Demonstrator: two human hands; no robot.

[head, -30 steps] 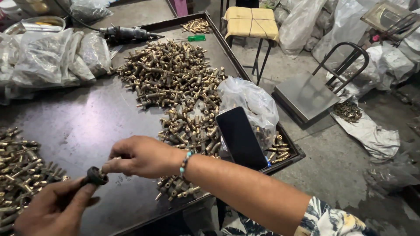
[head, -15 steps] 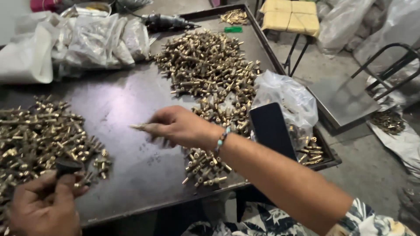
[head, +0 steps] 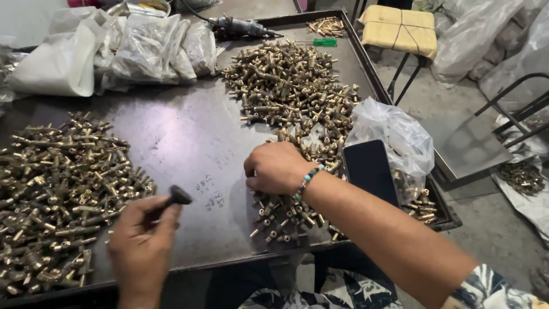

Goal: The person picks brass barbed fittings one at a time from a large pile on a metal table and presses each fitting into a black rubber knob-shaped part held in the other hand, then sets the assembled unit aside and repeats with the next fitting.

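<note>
My left hand (head: 142,240) holds a small black tool (head: 178,195) by its stem, near the edge of the left heap of brass fittings (head: 57,189). My right hand (head: 277,167), with a beaded bracelet on the wrist, is curled down onto the near end of the right heap of brass fittings (head: 291,97). Whether its fingers pinch a fitting is hidden by the knuckles. Both heaps lie on a dark metal tray table (head: 189,131).
A black phone (head: 370,171) leans on a clear plastic bag of fittings (head: 394,137) at the table's right edge. Plastic bags (head: 143,48), a power tool (head: 240,26) and a green-handled screwdriver (head: 323,42) lie at the back. A yellow-padded stool (head: 400,28) stands to the right.
My right hand has dropped from mid-table back onto the near end of the right heap. The view swung left, and my left hand rose with the black tool.
</note>
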